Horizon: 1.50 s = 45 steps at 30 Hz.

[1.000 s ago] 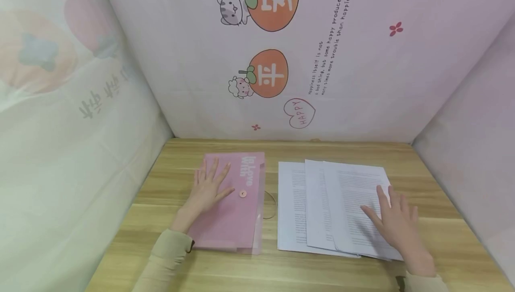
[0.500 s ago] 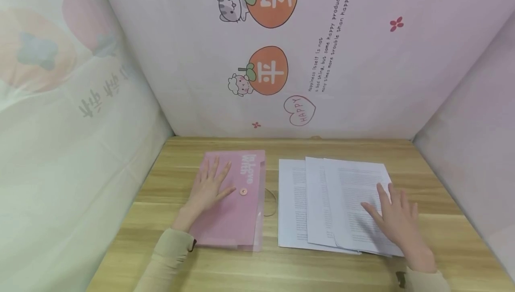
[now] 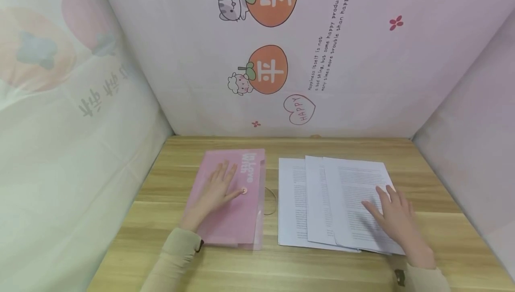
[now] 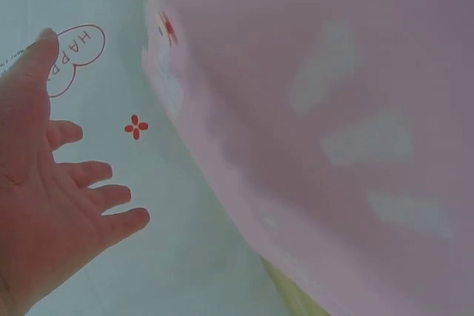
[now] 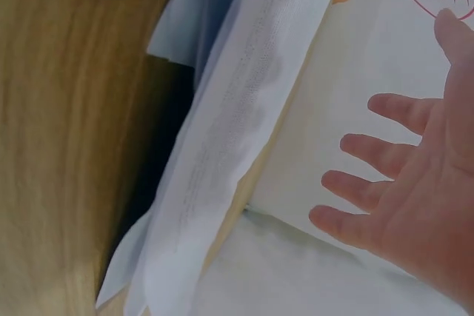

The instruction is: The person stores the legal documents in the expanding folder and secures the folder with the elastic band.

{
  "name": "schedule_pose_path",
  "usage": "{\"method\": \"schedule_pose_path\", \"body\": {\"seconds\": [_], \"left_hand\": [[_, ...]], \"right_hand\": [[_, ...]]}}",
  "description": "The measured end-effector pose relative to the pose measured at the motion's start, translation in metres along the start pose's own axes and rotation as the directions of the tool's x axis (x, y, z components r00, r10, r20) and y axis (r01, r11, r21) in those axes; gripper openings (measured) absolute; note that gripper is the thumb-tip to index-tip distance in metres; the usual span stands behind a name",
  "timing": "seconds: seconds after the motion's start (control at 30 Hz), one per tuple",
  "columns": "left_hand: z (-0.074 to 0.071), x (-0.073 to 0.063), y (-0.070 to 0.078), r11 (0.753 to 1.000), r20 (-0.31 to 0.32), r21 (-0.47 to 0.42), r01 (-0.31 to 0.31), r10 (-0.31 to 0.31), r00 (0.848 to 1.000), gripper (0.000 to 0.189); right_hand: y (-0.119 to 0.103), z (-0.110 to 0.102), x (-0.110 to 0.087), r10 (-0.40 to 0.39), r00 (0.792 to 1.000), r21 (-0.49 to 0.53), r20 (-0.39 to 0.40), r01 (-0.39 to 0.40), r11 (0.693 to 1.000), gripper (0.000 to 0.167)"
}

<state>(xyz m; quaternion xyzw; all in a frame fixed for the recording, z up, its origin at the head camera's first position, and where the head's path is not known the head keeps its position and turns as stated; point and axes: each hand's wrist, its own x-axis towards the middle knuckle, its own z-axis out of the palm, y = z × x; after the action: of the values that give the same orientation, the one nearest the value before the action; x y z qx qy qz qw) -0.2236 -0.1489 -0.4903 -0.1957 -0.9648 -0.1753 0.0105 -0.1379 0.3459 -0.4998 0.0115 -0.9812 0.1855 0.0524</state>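
Observation:
A pink file folder (image 3: 231,229) with white lettering and a round button (image 3: 244,191) lies on the left of the table. My left hand (image 3: 215,191) is over it, fingers spread and thumb near the button. In the left wrist view, a gap shows between that hand (image 4: 44,183) and the folder (image 4: 355,42). To the right lie printed sheets (image 3: 354,182), fanned in overlapping stacks. Over their right edge is my right hand (image 3: 396,220), fingers apart and holding nothing. The right wrist view has the sheets (image 5: 237,101) below the right palm (image 5: 437,205).
A thin cord loop (image 3: 276,200) sticks out from the folder's right side. White printed cloth walls (image 3: 354,113) stand at the back, left and right of the wooden table (image 3: 225,269).
My left hand has shifted right over the folder, its thumb now close to the button. The right hand has barely moved; the sheets and folder lie as before.

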Motion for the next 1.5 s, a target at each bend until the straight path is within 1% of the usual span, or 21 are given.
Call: {"method": "schedule_pose_path", "body": {"seconds": [0.13,0.23,0.37,0.43,0.53,0.7,0.83,0.97,1.03,1.2,1.3,1.4,1.5], "left_hand": [[0.004,0.000,0.002,1.000,0.012,0.000,-0.004,0.004,1.000,0.086],[0.008,-0.001,0.002,1.000,0.015,-0.001,-0.011,0.011,1.000,0.084],[0.012,-0.001,0.004,0.999,0.014,-0.018,-0.032,0.033,0.999,0.079],[0.015,0.000,0.005,0.999,0.010,-0.020,-0.050,0.050,0.999,0.077],[0.019,0.000,0.006,0.997,-0.001,-0.014,-0.079,0.079,0.997,0.075],[0.023,0.000,0.010,0.993,-0.011,-0.025,-0.113,0.113,0.994,0.074],[0.026,-0.002,0.014,0.992,0.014,-0.037,-0.124,0.125,0.992,0.075],[0.032,-0.005,0.017,0.991,0.037,-0.029,-0.131,0.132,0.991,0.076],[0.035,-0.005,0.018,0.990,0.037,-0.025,-0.142,0.143,0.989,0.075],[0.040,-0.006,0.021,0.986,0.038,-0.012,-0.167,0.167,0.985,0.073],[0.041,-0.007,0.024,0.984,0.028,-0.010,-0.178,0.178,0.984,0.072],[0.040,-0.007,0.026,0.981,0.012,-0.014,-0.192,0.192,0.981,0.071],[0.040,-0.007,0.027,0.981,0.023,0.001,-0.195,0.195,0.980,0.071]], "right_hand": [[0.004,0.003,-0.001,-0.036,0.999,0.022,-0.017,0.036,0.999,0.072],[0.010,0.008,-0.002,-0.073,0.995,0.043,-0.070,0.076,0.996,0.063],[0.018,0.012,-0.002,-0.092,0.989,0.085,-0.118,0.103,0.991,0.053],[0.020,0.012,-0.003,-0.091,0.988,0.103,-0.123,0.104,0.989,0.051],[0.023,0.010,-0.002,-0.087,0.990,0.116,-0.109,0.099,0.988,0.051],[0.027,0.007,-0.002,-0.047,0.998,0.141,-0.039,0.052,0.989,0.054],[0.031,0.006,-0.003,-0.004,1.000,0.157,-0.001,0.004,0.988,0.056],[0.034,0.004,-0.003,0.025,1.000,0.173,0.009,-0.026,0.985,0.056],[0.035,0.002,-0.003,0.044,0.999,0.187,0.031,-0.049,0.981,0.057],[0.038,-0.002,-0.004,0.079,0.996,0.208,0.042,-0.086,0.974,0.058],[0.041,-0.004,-0.004,0.111,0.993,0.216,0.047,-0.119,0.969,0.059],[0.044,-0.007,-0.003,0.153,0.986,0.212,0.071,-0.165,0.963,0.062],[0.047,-0.009,-0.003,0.187,0.979,0.193,0.084,-0.200,0.961,0.064]]}}
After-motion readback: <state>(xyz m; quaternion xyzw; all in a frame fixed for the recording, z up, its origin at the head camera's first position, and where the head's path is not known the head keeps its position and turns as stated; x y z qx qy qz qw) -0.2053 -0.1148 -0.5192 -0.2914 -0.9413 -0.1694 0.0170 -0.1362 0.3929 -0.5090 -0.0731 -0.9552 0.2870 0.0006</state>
